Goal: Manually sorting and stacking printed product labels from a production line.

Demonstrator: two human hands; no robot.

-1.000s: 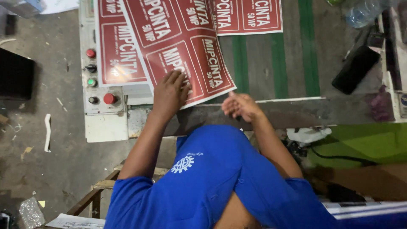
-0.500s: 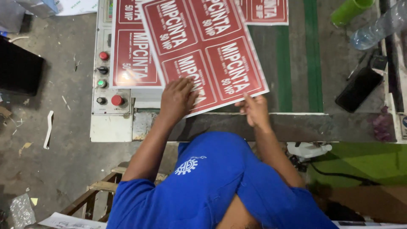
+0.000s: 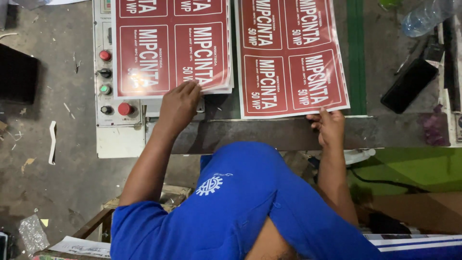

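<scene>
My left hand point(image 3: 179, 103) lies flat on the lower right corner of a stack of red printed sheets point(image 3: 168, 45), which rests over a control panel. My right hand point(image 3: 328, 126) pinches the bottom edge of a single red printed sheet point(image 3: 291, 55). That sheet lies flat to the right of the stack, on the dark machine bed point(image 3: 269, 132). Both sheets carry white lettering in four panels. My blue-clad body fills the lower middle of the view.
A white control panel point(image 3: 113, 86) with red and green buttons sits under the stack's left side. A green belt stripe point(image 3: 356, 53) runs beside the single sheet. A black flat object point(image 3: 409, 85) and a plastic bottle point(image 3: 426, 17) lie at the right. Paper scraps litter the concrete floor at the left.
The single red sheet has slid right off the stack and straightened out. My right hand went right with it, and my left hand stayed on the stack's corner.
</scene>
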